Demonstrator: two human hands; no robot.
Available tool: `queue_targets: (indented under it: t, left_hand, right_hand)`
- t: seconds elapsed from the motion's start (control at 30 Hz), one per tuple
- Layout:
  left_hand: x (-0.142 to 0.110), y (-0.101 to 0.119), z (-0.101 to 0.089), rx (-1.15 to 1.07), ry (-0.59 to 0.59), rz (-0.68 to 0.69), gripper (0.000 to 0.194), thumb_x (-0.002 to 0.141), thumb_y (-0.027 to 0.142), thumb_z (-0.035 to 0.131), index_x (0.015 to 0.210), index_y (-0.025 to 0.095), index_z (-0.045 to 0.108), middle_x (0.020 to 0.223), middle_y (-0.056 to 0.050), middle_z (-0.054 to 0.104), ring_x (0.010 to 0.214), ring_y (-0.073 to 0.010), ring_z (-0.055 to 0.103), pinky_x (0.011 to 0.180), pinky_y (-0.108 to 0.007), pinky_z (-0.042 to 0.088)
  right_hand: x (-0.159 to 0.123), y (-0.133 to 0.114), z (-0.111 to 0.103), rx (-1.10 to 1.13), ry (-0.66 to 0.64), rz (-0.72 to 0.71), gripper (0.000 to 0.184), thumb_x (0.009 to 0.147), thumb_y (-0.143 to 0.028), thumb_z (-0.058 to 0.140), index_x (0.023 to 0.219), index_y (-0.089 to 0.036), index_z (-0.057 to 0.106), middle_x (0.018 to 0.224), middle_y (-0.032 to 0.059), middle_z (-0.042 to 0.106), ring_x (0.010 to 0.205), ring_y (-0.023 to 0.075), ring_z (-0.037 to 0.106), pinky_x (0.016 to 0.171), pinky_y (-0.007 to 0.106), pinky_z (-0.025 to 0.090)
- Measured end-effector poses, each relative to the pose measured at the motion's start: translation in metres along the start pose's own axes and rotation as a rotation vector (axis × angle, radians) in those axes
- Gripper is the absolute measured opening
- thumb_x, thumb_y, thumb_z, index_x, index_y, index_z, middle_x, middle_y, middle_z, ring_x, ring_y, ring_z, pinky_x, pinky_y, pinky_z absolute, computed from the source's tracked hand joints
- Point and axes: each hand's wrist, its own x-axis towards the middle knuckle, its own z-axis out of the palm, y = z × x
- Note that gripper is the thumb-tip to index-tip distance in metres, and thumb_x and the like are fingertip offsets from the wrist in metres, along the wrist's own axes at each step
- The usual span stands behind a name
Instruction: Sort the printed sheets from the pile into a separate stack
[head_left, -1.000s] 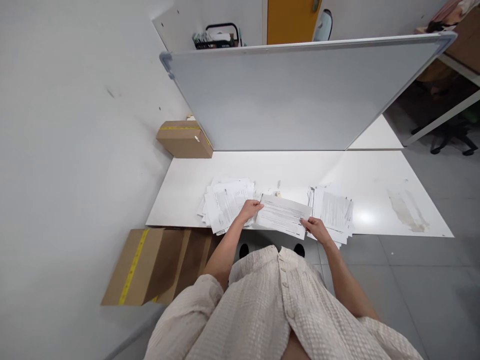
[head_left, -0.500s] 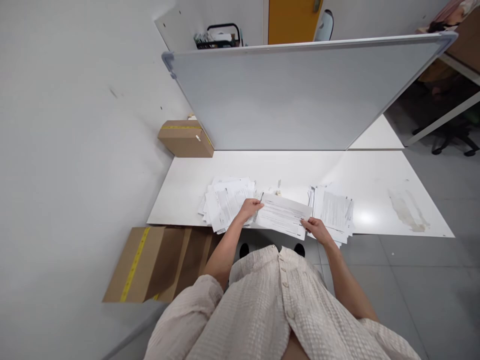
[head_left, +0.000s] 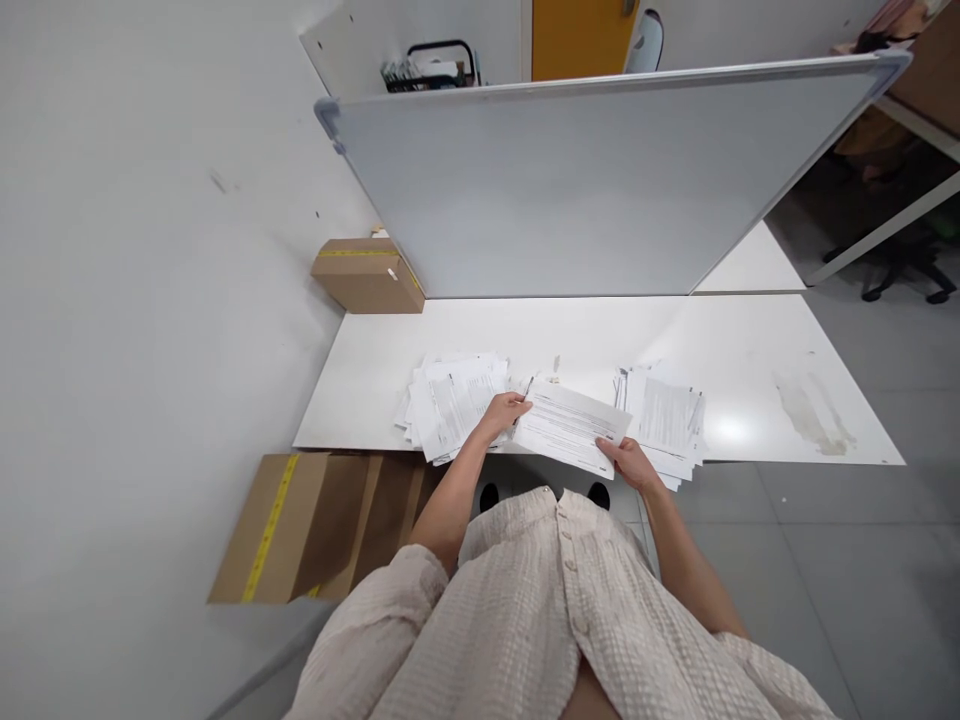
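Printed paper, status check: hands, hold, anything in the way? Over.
Left hand and right hand gripping opposite ends of printed paper. Paper held between left pile and right pile. Whiteboard stands beyond, not in the way.

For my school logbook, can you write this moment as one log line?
left hand: holds white printed paper; right hand: holds same paper; white table: left white paper pile, right white paper pile

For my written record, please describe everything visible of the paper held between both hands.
The held paper is white, seemingly thin and nearly flat, with dark printed lines too small to read; whether several sheets, I cannot tell. It slants at the front edge of the table, between the left pile and right pile of papers. The left hand grips its left end; the right hand, its lower right.
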Motion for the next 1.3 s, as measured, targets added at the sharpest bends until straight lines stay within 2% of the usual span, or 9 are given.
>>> queue_targets:
  t: [0.2, 0.3, 0.43, 0.53, 0.7, 0.9, 1.07, 1.17, 1.3]
  left_hand:
    - [-0.011, -0.006, -0.004, 0.060, -0.221, -0.186, 0.028, 0.059, 0.032, 0.069, 0.071, 0.011, 0.056, 0.059, -0.002, 0.059, 0.053, -0.0102, 0.056, 0.052, -0.022, 0.044]
    - [-0.009, -0.012, -0.002, 0.096, -0.232, -0.191, 0.021, 0.062, 0.026, 0.068, 0.068, 0.011, 0.055, 0.056, -0.002, 0.060, 0.053, -0.0105, 0.057, 0.053, -0.022, 0.046]
    - [-0.001, -0.019, 0.003, 0.159, -0.227, -0.169, 0.011, 0.068, 0.020, 0.061, 0.067, 0.011, 0.056, 0.053, -0.001, 0.059, 0.053, -0.0105, 0.058, 0.054, -0.022, 0.047]
    - [0.004, -0.019, 0.008, 0.228, -0.274, -0.198, 0.008, 0.069, 0.018, 0.058, 0.065, 0.010, 0.057, 0.053, -0.001, 0.060, 0.053, -0.0110, 0.058, 0.055, -0.023, 0.047]
    - [0.006, -0.018, 0.030, 0.332, -0.348, -0.238, 0.012, 0.071, 0.016, 0.053, 0.065, 0.009, 0.060, 0.057, -0.002, 0.062, 0.055, -0.0109, 0.058, 0.056, -0.022, 0.047]
    - [0.007, -0.026, 0.056, 0.502, -0.277, -0.121, 0.025, 0.079, 0.021, 0.043, 0.090, 0.010, 0.063, 0.081, -0.008, 0.066, 0.067, -0.0136, 0.061, 0.064, -0.023, 0.046]
    - [0.012, -0.026, 0.059, 0.678, -0.169, 0.046, 0.038, 0.083, 0.017, 0.035, 0.117, 0.016, 0.049, 0.117, -0.009, 0.053, 0.106, -0.0191, 0.049, 0.088, -0.028, 0.037]
    - [0.017, -0.026, 0.062, 0.803, -0.191, 0.142, 0.044, 0.084, 0.014, 0.029, 0.126, 0.021, 0.039, 0.121, -0.007, 0.049, 0.110, -0.0195, 0.045, 0.090, -0.029, 0.034]
    - [0.027, -0.031, 0.067, 0.871, -0.232, 0.151, 0.051, 0.081, 0.010, 0.030, 0.130, 0.024, 0.033, 0.116, -0.009, 0.051, 0.102, -0.0210, 0.049, 0.085, -0.030, 0.036]
  right_hand:
    - [0.004, 0.012, -0.011, 0.013, 0.169, -0.076, 0.039, 0.061, -0.037, 0.068, 0.092, -0.014, 0.064, 0.086, 0.0077, 0.067, 0.085, 0.0252, 0.060, 0.070, 0.033, 0.049]
    - [-0.001, 0.015, -0.012, 0.039, 0.175, -0.077, 0.039, 0.062, -0.036, 0.068, 0.093, -0.014, 0.063, 0.088, 0.0083, 0.067, 0.085, 0.0250, 0.060, 0.070, 0.033, 0.049]
    - [-0.010, 0.020, -0.016, 0.060, 0.099, 0.026, 0.035, 0.062, -0.035, 0.068, 0.089, -0.013, 0.063, 0.084, 0.0088, 0.066, 0.075, 0.0211, 0.060, 0.064, 0.030, 0.049]
    - [-0.017, 0.026, -0.021, 0.024, 0.028, 0.099, 0.030, 0.061, -0.034, 0.068, 0.080, -0.011, 0.063, 0.072, 0.0074, 0.065, 0.059, 0.0153, 0.057, 0.051, 0.025, 0.046]
    - [-0.027, 0.041, -0.031, -0.028, 0.158, 0.186, 0.031, 0.058, -0.031, 0.071, 0.078, -0.010, 0.061, 0.061, 0.0046, 0.061, 0.043, 0.0089, 0.044, 0.035, 0.021, 0.033]
    - [-0.039, 0.069, -0.046, 0.078, 0.396, 0.256, 0.024, 0.056, -0.024, 0.071, 0.075, -0.015, 0.060, 0.061, 0.0033, 0.061, 0.039, 0.0086, 0.042, 0.031, 0.022, 0.033]
    - [-0.032, 0.092, -0.042, 0.232, 0.506, 0.238, 0.026, 0.057, -0.018, 0.070, 0.081, -0.016, 0.059, 0.071, 0.0030, 0.064, 0.046, 0.0097, 0.050, 0.030, 0.018, 0.036]
    - [-0.021, 0.097, -0.034, 0.262, 0.545, 0.239, 0.027, 0.057, -0.017, 0.069, 0.081, -0.015, 0.058, 0.074, 0.0038, 0.065, 0.048, 0.0102, 0.052, 0.030, 0.018, 0.037]
    - [-0.007, 0.097, -0.024, 0.275, 0.548, 0.228, 0.026, 0.057, -0.018, 0.068, 0.081, -0.015, 0.058, 0.075, 0.0042, 0.066, 0.048, 0.0113, 0.054, 0.030, 0.018, 0.039]
